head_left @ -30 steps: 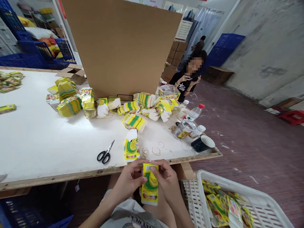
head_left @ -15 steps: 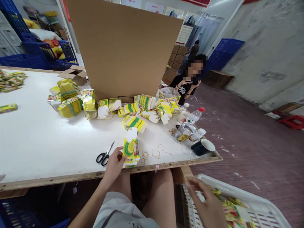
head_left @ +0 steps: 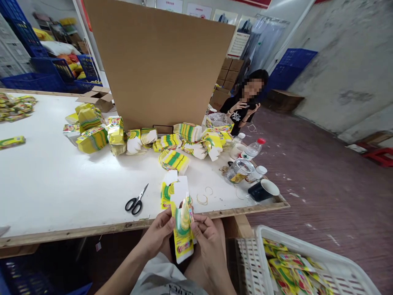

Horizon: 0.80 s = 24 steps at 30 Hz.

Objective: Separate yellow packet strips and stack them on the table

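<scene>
My left hand [head_left: 159, 235] and my right hand [head_left: 207, 235] both grip one flat yellow-and-green carton [head_left: 182, 223], held upright over my lap in front of the table edge, its white flap pointing up. Just behind it, a small stack of the same flat cartons [head_left: 166, 192] lies on the white table [head_left: 46, 184]. Black-handled scissors [head_left: 136, 201] rest left of that stack. Loose rubber bands [head_left: 202, 198] lie to its right.
Bundles of folded cartons [head_left: 92, 137] sit in front of a tall cardboard sheet [head_left: 159, 61]. A jar [head_left: 238, 170], bottles [head_left: 252, 149] and a black cup [head_left: 264, 190] crowd the table's right corner. A white crate [head_left: 307, 266] of packets stands at my right. A person [head_left: 245, 102] sits beyond.
My left hand lifted a flat carton off the stack by the table edge. My right hand came back from the white crate and took hold of the same carton.
</scene>
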{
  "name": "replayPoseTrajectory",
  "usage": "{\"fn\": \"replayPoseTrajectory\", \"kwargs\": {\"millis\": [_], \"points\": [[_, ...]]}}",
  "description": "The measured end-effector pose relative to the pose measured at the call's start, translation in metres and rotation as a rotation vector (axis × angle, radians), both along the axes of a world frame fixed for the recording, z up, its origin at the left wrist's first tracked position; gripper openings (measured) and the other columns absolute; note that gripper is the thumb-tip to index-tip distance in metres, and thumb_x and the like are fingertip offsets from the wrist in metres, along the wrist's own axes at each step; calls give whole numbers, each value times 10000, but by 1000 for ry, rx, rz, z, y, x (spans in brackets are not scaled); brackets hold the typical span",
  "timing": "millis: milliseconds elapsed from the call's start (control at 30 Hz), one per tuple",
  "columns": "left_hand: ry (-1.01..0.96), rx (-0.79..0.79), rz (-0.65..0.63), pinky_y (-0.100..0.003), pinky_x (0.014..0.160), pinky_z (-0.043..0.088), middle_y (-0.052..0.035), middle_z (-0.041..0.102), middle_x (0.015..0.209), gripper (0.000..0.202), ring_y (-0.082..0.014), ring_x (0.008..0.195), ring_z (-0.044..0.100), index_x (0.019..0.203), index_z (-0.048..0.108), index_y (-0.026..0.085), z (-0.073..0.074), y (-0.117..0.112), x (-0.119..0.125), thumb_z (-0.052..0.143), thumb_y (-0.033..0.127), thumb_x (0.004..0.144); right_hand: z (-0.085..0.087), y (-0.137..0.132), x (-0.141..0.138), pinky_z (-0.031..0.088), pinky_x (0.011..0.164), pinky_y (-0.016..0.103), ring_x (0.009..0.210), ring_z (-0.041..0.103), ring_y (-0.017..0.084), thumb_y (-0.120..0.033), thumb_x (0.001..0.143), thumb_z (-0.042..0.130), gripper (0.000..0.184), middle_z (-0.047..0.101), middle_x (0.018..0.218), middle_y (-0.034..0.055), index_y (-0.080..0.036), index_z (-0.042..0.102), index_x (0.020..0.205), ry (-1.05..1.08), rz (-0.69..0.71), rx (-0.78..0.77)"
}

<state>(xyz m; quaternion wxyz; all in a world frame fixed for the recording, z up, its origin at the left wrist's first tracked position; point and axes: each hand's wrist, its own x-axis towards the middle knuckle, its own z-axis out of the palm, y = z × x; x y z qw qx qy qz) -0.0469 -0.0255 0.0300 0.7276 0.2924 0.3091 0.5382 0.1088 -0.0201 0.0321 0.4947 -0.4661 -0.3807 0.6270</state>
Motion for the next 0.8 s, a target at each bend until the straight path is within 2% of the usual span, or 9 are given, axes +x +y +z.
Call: {"fn": "replayPoseTrajectory", "kwargs": {"millis": [133,267,400,500,567,633,700,733,800], "points": [[-67,-30,-51,-382,938,496,-119,748,1056,499,-304,1064,655,1047,727,182,1,1,7,812,489,661,0,-3,2,549,830,380,926,693,253,-448,700,802,335,758,995,91,-202,703,905,-46,-4,29],[-22,-44,43,-371,903,516,-107,763,996,432,-282,1011,678,1032,720,172,-2,3,11,809,424,693,0,-4,1,562,753,379,830,689,254,-461,685,805,364,756,912,90,-186,710,905,-139,25,30],[109,-41,104,-365,853,532,-100,761,975,398,-266,951,690,1009,691,153,-12,5,14,752,447,748,-8,-6,-4,561,662,341,713,665,219,-461,726,769,305,716,761,45,-186,653,786,-125,-9,20],[214,-9,158,-339,810,534,-93,749,1013,509,-243,912,696,1183,567,186,-16,4,16,735,432,771,-12,-6,-5,554,636,315,687,649,202,-445,748,750,287,691,739,33,-192,619,774,-185,-61,63],[248,21,184,-328,795,528,-87,743,1004,655,-231,892,699,1325,396,224,-14,2,14,731,389,787,-10,-5,-3,564,672,323,743,665,215,-413,761,744,278,708,822,50,-199,622,888,-234,-66,112],[273,65,157,-317,791,517,-83,733,990,717,-225,891,693,1381,288,242,-10,-1,11,711,354,813,-4,-3,2,575,738,343,833,680,230,-382,781,729,430,715,947,69,-212,575,1145,-260,-32,155],[300,102,93,-300,775,506,-74,722,962,664,-218,871,685,1373,326,234,-5,-2,7,693,340,829,2,0,8,566,808,350,928,676,230,-372,816,693,598,697,1066,77,-233,456,1347,-277,36,187],[305,110,52,-289,756,500,-64,718,935,619,-211,846,681,1347,378,229,-3,-3,5,695,336,827,5,2,11,559,826,344,954,670,227,-379,832,673,596,689,1091,76,-236,449,1366,-286,78,200],[281,115,-28,-265,716,488,-42,712,884,515,-191,797,669,1252,484,220,1,-3,3,719,323,806,10,6,17,549,804,315,932,665,222,-404,852,642,433,697,1043,65,-224,572,1239,-315,153,232]]}}
